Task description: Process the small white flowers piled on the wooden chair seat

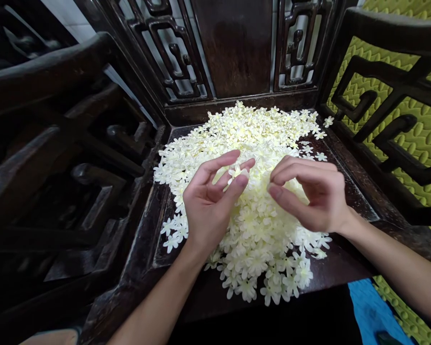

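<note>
Between the thumb and fingers of my left hand (215,196) is a small white artificial flower (237,172) with a pale yellow centre. Level with it, a short gap to the right, my right hand (307,191) is closed in a pinch, thumb against the bent fingers. What that pinch holds, if anything, is too small and blurred to make out. Both hands hover over a large heap of loose white flowers (258,239), which spreads across the dark wooden seat (339,258) and partly blurs beneath the right hand.
A carved dark wooden backrest (233,52) rises behind the heap. Openwork armrests flank it at left (104,191) and right (384,72). Yellow-green textured padding (409,124) shows through the right one. Something bright blue (371,306) lies at the lower right.
</note>
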Demonstrator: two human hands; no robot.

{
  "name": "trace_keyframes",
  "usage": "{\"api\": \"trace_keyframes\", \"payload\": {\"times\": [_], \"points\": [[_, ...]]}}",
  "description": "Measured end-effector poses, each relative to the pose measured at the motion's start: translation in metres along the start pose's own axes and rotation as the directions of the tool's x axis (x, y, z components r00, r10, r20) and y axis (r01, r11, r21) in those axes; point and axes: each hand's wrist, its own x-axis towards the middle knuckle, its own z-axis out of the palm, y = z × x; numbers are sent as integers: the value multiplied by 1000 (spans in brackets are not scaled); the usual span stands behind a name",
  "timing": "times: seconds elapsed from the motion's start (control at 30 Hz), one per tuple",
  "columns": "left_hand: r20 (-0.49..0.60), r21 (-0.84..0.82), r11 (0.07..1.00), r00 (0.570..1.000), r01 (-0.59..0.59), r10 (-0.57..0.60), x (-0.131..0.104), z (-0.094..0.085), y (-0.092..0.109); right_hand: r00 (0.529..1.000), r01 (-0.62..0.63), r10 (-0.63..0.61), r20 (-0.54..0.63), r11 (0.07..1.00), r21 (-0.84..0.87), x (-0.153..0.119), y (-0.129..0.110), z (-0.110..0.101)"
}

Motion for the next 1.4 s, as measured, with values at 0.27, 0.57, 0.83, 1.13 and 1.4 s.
{"api": "trace_keyframes", "payload": {"times": [0.27,0.57,0.83,1.13,1.4], "points": [[57,66,996,997,-51,48,0,0,1,994,60,-63,88,997,40,-2,1,10],[8,56,992,994,-113,112,0,1,-4,999,16,-18,28,998,59,-1,1,7],[-27,105,977,982,-185,189,0,4,-1,999,-34,31,35,995,97,0,0,8],[8,179,957,973,-227,229,-1,2,1,997,-73,72,9,985,154,-2,1,10],[10,195,956,975,-220,222,-1,3,1,996,-89,89,11,987,131,-2,1,11]]}}
